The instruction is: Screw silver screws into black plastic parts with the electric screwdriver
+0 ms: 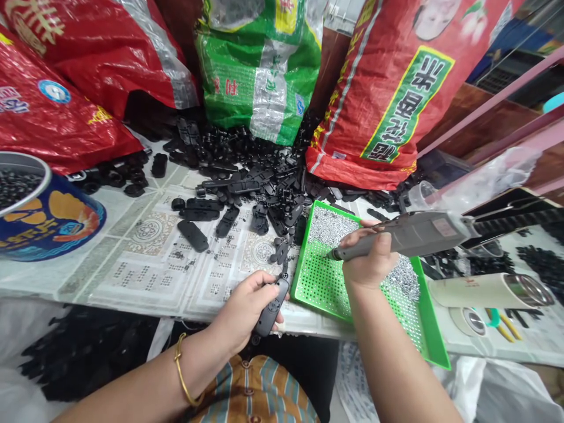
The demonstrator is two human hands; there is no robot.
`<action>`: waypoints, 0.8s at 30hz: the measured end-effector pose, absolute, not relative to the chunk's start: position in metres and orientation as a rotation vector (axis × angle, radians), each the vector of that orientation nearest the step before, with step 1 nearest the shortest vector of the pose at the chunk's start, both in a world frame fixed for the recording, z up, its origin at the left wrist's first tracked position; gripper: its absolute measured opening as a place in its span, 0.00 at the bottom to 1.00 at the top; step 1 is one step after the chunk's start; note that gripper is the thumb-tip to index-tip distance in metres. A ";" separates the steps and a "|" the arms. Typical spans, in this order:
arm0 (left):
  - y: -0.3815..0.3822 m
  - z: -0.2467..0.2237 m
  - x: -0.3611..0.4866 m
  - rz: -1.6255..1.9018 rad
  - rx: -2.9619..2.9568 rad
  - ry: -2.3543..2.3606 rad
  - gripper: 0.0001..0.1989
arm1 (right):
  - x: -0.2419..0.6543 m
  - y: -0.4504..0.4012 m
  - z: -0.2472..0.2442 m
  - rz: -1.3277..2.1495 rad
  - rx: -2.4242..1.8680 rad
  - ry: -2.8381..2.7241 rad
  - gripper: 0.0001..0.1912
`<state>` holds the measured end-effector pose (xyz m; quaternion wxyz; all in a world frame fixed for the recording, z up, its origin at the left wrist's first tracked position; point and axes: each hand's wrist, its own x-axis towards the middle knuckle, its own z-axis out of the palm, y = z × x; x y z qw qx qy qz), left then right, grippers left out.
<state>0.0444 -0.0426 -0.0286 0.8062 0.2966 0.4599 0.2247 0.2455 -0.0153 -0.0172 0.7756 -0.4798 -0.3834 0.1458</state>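
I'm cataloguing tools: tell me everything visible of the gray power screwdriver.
The gray power screwdriver looks plastic, with a thick body, pale label, slimmer front and thin dark tip. It slants across the image, tip left and lower, over the green tray. The right hand grips its front. Whether it runs, or its tip touches anything, is unclear.

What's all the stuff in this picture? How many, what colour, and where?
Sacks: four, three red, one green, along the back
Tub: one, mostly blue, left edge
Plastic parts: countless, black, mostly by sacks
Tray: one, green, right of centre
Screws: countless, silver, in tray
Flask: one, white, right
Tool handles: two, yellow, below flask
Tabletop: one, pale, underneath
Plastic casing: one, black, lower centre
Electric screwdriver: one, grey, tip above tray
Bracelet: one, gold, left wrist
Left hand: one, bare, around casing
Right hand: one, bare, around screwdriver
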 end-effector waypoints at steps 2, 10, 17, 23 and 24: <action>-0.043 -0.028 0.044 0.480 0.623 0.979 0.05 | 0.245 -0.014 -0.018 0.320 -1.046 -0.833 0.18; -0.046 -0.032 0.047 0.538 0.660 1.011 0.08 | 0.236 -0.024 0.008 0.346 -0.946 -0.744 0.20; -0.047 -0.033 0.049 0.561 0.619 0.991 0.10 | 0.187 -0.050 0.034 0.634 -0.855 -0.801 0.23; -0.048 -0.034 0.048 0.579 0.621 0.980 0.10 | 0.168 -0.048 0.031 0.701 -0.848 -0.780 0.22; -0.048 -0.035 0.048 0.582 0.619 0.977 0.10 | 0.167 -0.046 0.031 0.706 -0.851 -0.777 0.22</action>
